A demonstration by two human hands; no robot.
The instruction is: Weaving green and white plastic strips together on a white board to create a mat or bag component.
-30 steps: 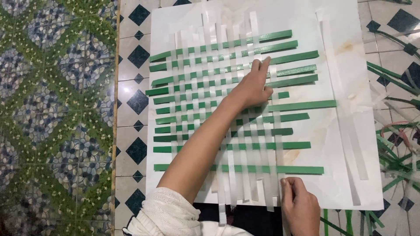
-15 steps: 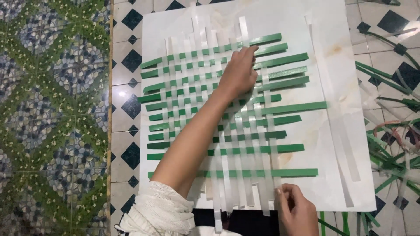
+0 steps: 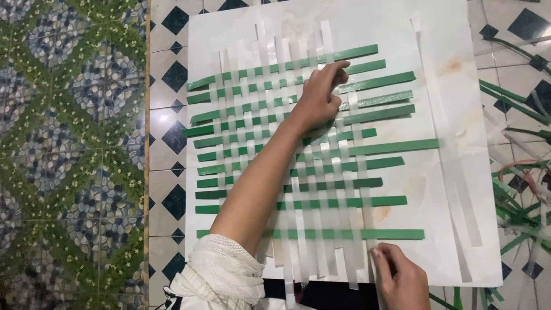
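A half-woven mat (image 3: 258,138) of green horizontal strips and translucent white vertical strips lies on a white board (image 3: 447,51). My left hand (image 3: 320,97) reaches across the mat from the lower left. Its fingertips are bunched on a white strip (image 3: 351,106) where it crosses the upper green strips. My right hand (image 3: 402,280) is at the board's near edge and pinches the lower end of the rightmost woven white strip (image 3: 367,218). The bottom green strip (image 3: 344,234) lies just above that hand.
Loose white strips (image 3: 459,189) lie along the board's right side. A pile of spare green and white strips (image 3: 516,201) covers the tiled floor to the right. A green patterned floor mat (image 3: 69,155) borders the left. A dark cloth shows at the bottom edge.
My left hand has gone from lying flat on the middle of the weave to curled fingertips higher up, near the top green strips. My right hand stays at the bottom edge.
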